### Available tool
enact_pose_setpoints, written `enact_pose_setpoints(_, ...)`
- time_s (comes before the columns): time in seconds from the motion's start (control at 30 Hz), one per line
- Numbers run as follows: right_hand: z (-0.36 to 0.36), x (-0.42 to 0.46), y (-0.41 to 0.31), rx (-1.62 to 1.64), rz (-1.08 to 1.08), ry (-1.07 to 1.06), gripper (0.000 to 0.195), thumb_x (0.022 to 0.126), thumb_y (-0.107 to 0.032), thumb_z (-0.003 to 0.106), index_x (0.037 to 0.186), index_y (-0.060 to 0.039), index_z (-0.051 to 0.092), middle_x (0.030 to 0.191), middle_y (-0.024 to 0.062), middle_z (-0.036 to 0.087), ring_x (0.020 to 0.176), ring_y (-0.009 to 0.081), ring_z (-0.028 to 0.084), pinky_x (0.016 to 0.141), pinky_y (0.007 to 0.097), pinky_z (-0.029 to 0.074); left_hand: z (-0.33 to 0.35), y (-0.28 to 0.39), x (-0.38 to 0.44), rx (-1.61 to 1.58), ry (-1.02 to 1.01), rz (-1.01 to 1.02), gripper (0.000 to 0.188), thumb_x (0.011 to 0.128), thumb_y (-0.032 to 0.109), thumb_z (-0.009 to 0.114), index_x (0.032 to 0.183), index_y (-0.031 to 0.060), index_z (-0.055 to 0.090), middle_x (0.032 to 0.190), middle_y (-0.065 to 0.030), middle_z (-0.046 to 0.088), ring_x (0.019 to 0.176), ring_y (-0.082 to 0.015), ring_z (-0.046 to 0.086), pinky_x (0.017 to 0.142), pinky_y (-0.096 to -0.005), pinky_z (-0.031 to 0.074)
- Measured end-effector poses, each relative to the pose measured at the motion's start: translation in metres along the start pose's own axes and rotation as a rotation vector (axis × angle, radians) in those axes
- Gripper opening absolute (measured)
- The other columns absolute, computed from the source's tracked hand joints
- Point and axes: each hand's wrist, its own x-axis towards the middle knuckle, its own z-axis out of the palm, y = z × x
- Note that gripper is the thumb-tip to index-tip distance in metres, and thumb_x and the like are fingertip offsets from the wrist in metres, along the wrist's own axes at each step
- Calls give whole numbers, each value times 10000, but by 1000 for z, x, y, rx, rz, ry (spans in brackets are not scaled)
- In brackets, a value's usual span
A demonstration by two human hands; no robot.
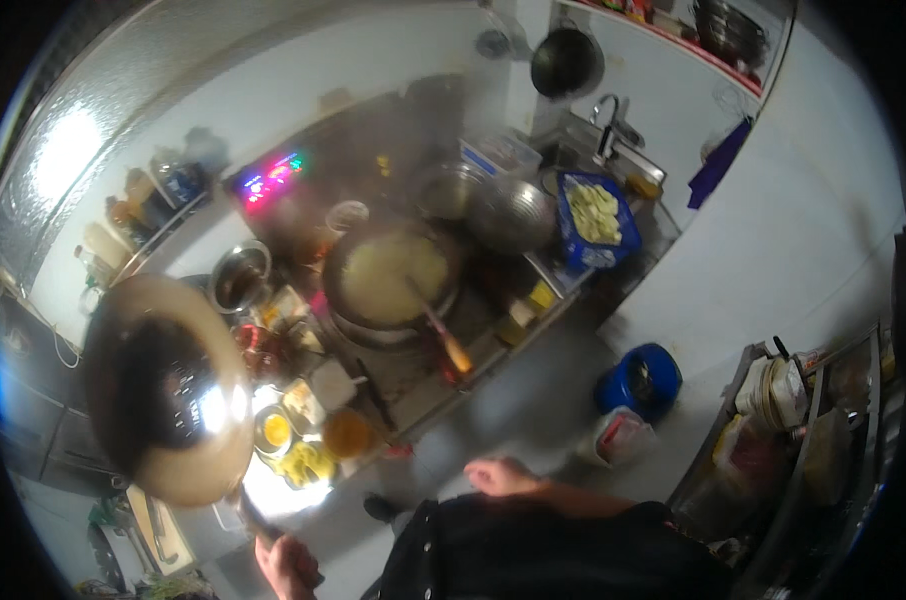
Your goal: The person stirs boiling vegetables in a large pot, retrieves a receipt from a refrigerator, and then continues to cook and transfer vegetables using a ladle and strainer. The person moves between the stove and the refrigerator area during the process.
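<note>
My left hand [286, 564] is closed on the handle of a large wok [232, 442], lifted over the left end of the counter. My right hand [500, 477] hangs in front of my body, fingers curled, with nothing visible in it. Another wok [389, 319] sits on the stove, filled with pale, steaming liquid; a ladle with a wooden handle [457, 352] leans in it. Between the two woks are a bowl with something yellow [276, 431], a plate of yellow-green food [307, 463], an amber container [348, 433] and a metal pot [241, 276].
A metal lid or wok [511, 214] and a blue bag of cut pale vegetables [594, 217] lie near the sink faucet [605, 135]. A blue bin [640, 382] and a plastic bag [622, 439] stand on the floor. A crowded rack [809, 435] is at right.
</note>
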Motion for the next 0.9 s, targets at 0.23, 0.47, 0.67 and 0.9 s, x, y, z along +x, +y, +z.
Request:
enact_pose_setpoints(0.23, -150, -51, 90, -8, 391, -115, 363, 987, -337, 625, 1238, -80, 674, 1013, 149, 741, 921, 318, 712, 793, 423, 544, 188, -45, -23, -6, -179, -311, 107, 856, 89, 562, 904, 106, 467, 588, 5, 388, 393, -117, 375, 331, -287, 312)
enact_pose_setpoints(0.47, -253, -25, 183, -156, 309, -13, 391, 1008, -341, 615, 1265, -52, 676, 1086, 192, 739, 920, 388, 704, 826, 458, 569, 341, -54, 34, 160, -398, -339, 291, 795, 110, 601, 1035, -22, 502, 601, -95, 516, 416, -203, 493, 396, -339, 432)
enact_pose_setpoints(0.67, -406, 88, 168, -113, 220, 368, 378, 1014, -276, 630, 765, -5, 545, 661, 200, 491, 545, 328, 485, 556, 414, 405, 449, -68, 122, 180, -601, -406, 137, 850, 42, 615, 922, -16, 514, 607, -93, 523, 452, -198, 525, 422, -352, 457)
enact_pose_setpoints(0.9, -574, 335, 200, -143, -6, 550, 422, 1074, -307, 543, 753, -68, 409, 623, 86, 342, 540, 215, 379, 548, 420, 296, 572, -73, 162, 218, -535, -465, 102, 875, 19, 607, 927, -30, 535, 626, -116, 580, 497, -210, 591, 466, -331, 492)
